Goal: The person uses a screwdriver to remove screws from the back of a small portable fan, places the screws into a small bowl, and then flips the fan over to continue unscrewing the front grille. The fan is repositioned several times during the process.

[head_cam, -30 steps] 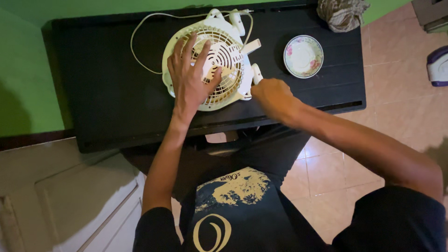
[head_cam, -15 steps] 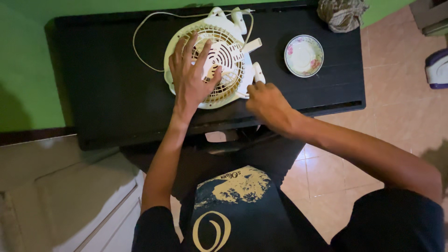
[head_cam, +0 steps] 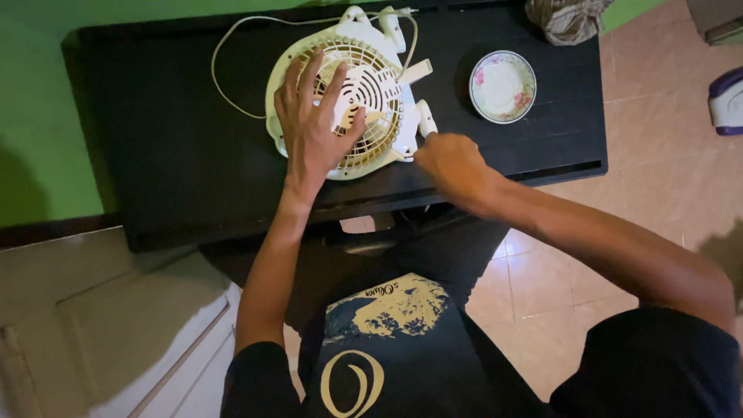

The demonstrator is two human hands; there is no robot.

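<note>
Nearest the camera, the person's dark shirt with a pale print fills the lower frame, both bare forearms reaching up toward a black table (head_cam: pixel 155 155). The right hand (head_cam: pixel 450 164) is curled narrow at the table's near edge, its fingertips pinched at the 4 o'clock rim of a small cream table fan (head_cam: pixel 340 97); what they pinch, if anything, is hidden under the knuckles, so whether it grips cannot be told. The left hand (head_cam: pixel 313 131) lies spread wide and flat on the fan's front grille, fingers fanned toward 12 o'clock, covering the grille's left half. The fan lies face-up at the table's middle, its white base pieces sticking out at 2 o'clock. A thin white cord (head_cam: pixel 224 93) loops from the fan's top round to 9 o'clock. At 3 o'clock from the fan sits a flowered saucer (head_cam: pixel 503 85), with nothing visible in it. Farther, at the table's far right corner, a crumpled cloth (head_cam: pixel 565 19) is cut off by the frame's top edge.
</note>
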